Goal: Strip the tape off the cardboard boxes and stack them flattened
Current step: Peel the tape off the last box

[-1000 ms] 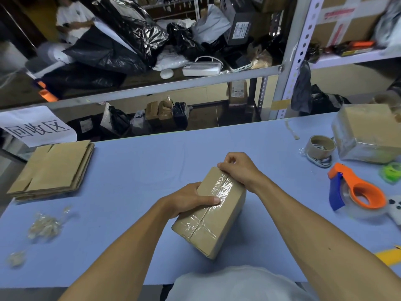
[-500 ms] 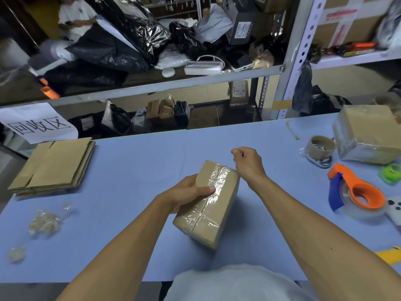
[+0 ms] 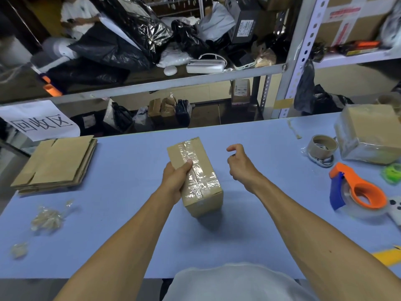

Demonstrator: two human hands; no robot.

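Your left hand (image 3: pixel 176 178) grips the taped cardboard box (image 3: pixel 195 177) by its left side, thumb laid across the glossy tape (image 3: pixel 196 170) on top, and holds it at the middle of the bench (image 3: pixel 121 161), tilted, with only its near lower end seeming to rest on the surface. Your right hand (image 3: pixel 239 162) hangs just right of the box, apart from it, fingers loosely curled and holding nothing that can be made out. The tape looks fully on, so the strip is yet to be started. The likely trouble is the one-handed hold: when you pick at a tape end, the pull could twist the box out of your left palm or skid it along the smooth bench. A sharp yank could also tear the cardboard face or snap the film into shreds like the tape scraps (image 3: pixel 46 218) near the left edge. You have open room all round the box toward the near edge and the far edge. The right end is crowded: the orange tape dispenser (image 3: pixel 358 192), a tape roll (image 3: pixel 322 146) and a second wrapped box (image 3: pixel 368 133) at the far right corner, so a wide sweep of your right elbow could knock them. The flattened stack (image 3: pixel 56 164) sits at the far left corner, right by the edge, with a free path across the bench to it.
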